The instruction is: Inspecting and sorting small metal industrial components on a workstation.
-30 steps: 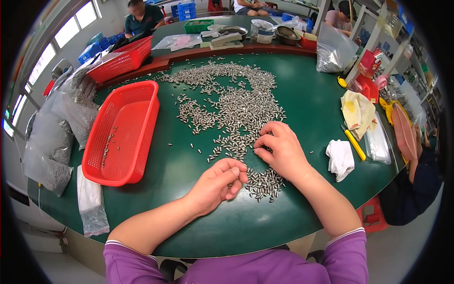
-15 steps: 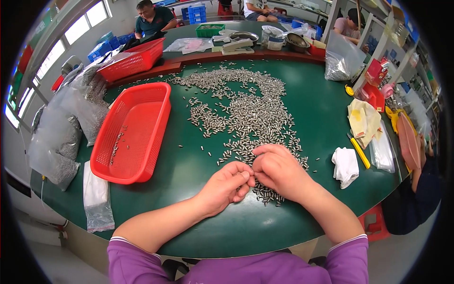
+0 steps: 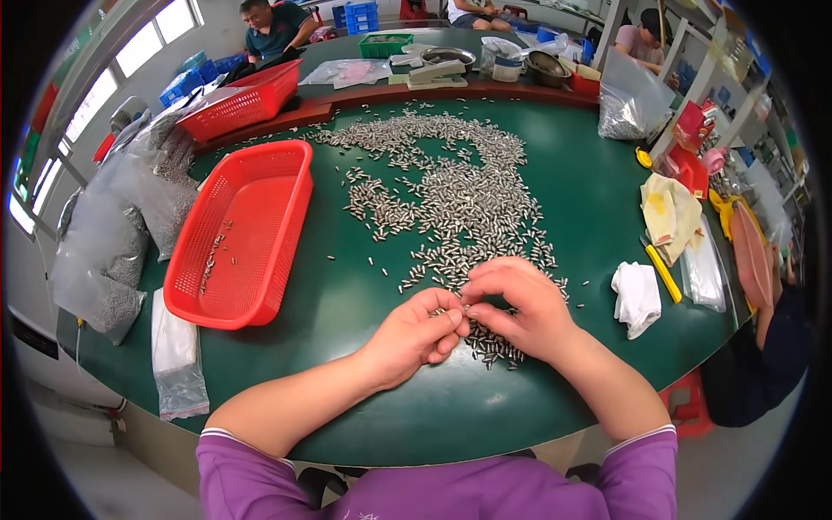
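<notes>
1. What has just changed: a second ago the two hands were apart; now, through the head camera, I see their fingertips meeting over the near end of the metal pieces. I judge from this that both hands are busy at one spot.
2. The left hand (image 3: 416,334) is curled, thumb laid against the bent forefinger. The right hand (image 3: 520,303) is half spread, its thumb and forefinger reaching to the left fingertips with a gap between them. I cannot tell whether either grips a piece; the meeting point is too small.
3. The metal pieces (image 3: 477,204), small, silvery and bullet-shaped, lie in a broad drift mid-table; a small cluster (image 3: 496,351) sits just below the right hand.
4. The surface is a glossy green table (image 3: 407,425) with a curved near edge. Left of the drift stands a red basket (image 3: 251,204) with a few pieces inside. Beyond it, clear bags (image 3: 104,269) of pieces slump together, near a flat plastic packet (image 3: 173,347).
5. To the right I see a crumpled white cloth (image 3: 636,299), a yellow tool (image 3: 663,273) and a stained cream cloth (image 3: 670,211).
6. Across the room, a co-worker (image 3: 273,39) in a dark shirt sits near bright windows (image 3: 139,52).
</notes>
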The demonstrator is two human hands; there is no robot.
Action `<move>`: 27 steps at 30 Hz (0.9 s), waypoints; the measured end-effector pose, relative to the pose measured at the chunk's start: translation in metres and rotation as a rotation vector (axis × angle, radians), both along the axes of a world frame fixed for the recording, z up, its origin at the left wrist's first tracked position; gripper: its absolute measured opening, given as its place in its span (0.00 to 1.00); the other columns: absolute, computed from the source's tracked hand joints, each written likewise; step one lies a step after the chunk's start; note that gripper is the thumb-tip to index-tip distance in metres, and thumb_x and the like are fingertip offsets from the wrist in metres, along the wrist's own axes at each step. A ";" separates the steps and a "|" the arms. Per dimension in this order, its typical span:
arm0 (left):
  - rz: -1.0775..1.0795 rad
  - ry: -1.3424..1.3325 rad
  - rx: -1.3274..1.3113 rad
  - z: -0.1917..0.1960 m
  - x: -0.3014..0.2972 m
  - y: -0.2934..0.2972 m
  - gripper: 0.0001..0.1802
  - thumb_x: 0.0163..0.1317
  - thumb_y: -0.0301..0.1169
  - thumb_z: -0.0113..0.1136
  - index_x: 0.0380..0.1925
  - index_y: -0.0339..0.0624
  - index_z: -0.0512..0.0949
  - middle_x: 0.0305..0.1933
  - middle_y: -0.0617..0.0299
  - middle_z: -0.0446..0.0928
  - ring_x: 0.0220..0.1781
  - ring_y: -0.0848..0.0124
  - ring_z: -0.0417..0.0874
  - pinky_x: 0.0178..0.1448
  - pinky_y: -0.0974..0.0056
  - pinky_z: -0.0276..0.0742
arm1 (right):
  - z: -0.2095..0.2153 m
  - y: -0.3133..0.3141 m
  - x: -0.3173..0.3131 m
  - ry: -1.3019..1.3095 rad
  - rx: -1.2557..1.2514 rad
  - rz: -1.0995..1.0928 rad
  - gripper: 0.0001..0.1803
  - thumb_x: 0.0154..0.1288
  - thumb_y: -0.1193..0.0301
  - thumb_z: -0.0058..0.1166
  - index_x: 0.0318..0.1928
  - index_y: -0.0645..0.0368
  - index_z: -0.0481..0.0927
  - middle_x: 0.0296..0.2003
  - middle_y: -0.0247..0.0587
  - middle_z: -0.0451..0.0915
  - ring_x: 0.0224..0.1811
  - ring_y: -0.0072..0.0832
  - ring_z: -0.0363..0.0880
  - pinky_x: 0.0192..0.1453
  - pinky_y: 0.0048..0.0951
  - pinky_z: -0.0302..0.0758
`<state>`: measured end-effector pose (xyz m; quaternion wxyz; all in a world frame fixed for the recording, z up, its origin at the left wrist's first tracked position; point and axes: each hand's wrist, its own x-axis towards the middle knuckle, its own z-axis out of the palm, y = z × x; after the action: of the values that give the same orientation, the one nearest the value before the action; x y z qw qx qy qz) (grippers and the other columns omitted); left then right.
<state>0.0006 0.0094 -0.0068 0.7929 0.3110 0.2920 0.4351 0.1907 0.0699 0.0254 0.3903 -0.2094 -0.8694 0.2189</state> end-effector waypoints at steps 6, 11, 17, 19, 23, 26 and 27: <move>-0.018 -0.008 -0.007 -0.001 0.000 0.001 0.06 0.70 0.31 0.51 0.43 0.43 0.68 0.35 0.63 0.74 0.25 0.81 0.67 0.24 0.76 0.59 | -0.007 0.002 0.002 0.068 -0.067 -0.005 0.13 0.52 0.74 0.66 0.40 0.55 0.81 0.35 0.33 0.82 0.42 0.33 0.80 0.47 0.33 0.77; -0.026 0.013 -0.002 0.001 0.000 0.001 0.06 0.70 0.31 0.50 0.42 0.42 0.68 0.36 0.62 0.74 0.24 0.81 0.66 0.23 0.76 0.59 | -0.003 0.000 0.001 0.044 -0.050 0.001 0.12 0.52 0.74 0.66 0.39 0.54 0.82 0.36 0.33 0.82 0.42 0.32 0.80 0.46 0.32 0.77; -0.017 0.052 0.017 0.003 0.003 0.000 0.05 0.71 0.30 0.49 0.43 0.43 0.67 0.36 0.62 0.73 0.24 0.81 0.65 0.24 0.76 0.59 | 0.000 -0.001 0.002 0.060 -0.039 0.016 0.13 0.52 0.75 0.65 0.41 0.53 0.83 0.36 0.34 0.82 0.41 0.32 0.80 0.46 0.32 0.77; -0.003 0.047 0.031 0.002 0.003 0.000 0.05 0.71 0.30 0.48 0.43 0.43 0.68 0.36 0.62 0.73 0.24 0.80 0.65 0.24 0.76 0.59 | 0.000 0.005 0.005 0.065 0.062 -0.047 0.14 0.53 0.76 0.63 0.42 0.54 0.83 0.37 0.34 0.82 0.41 0.33 0.80 0.46 0.32 0.77; -0.006 0.034 0.036 0.003 0.002 0.000 0.06 0.72 0.31 0.46 0.45 0.43 0.69 0.35 0.63 0.73 0.24 0.80 0.65 0.25 0.75 0.59 | 0.006 0.011 0.011 0.087 0.004 -0.189 0.13 0.56 0.81 0.59 0.43 0.58 0.81 0.34 0.35 0.84 0.40 0.29 0.80 0.46 0.29 0.75; -0.004 0.035 0.027 0.003 0.002 0.001 0.07 0.72 0.32 0.45 0.45 0.43 0.69 0.35 0.63 0.73 0.24 0.79 0.65 0.25 0.74 0.59 | 0.007 0.012 0.012 0.068 -0.095 -0.277 0.13 0.57 0.80 0.58 0.43 0.58 0.81 0.34 0.35 0.84 0.41 0.29 0.80 0.47 0.29 0.75; -0.005 0.029 0.024 0.003 0.002 0.001 0.07 0.72 0.32 0.45 0.45 0.44 0.69 0.35 0.63 0.73 0.24 0.79 0.65 0.25 0.74 0.59 | 0.007 0.012 0.013 0.068 -0.095 -0.279 0.13 0.57 0.80 0.58 0.43 0.58 0.81 0.34 0.35 0.84 0.41 0.29 0.80 0.47 0.29 0.75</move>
<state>0.0025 0.0100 -0.0034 0.7858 0.3275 0.2977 0.4320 0.2039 0.0821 0.0322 0.4357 -0.3387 -0.8070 0.2102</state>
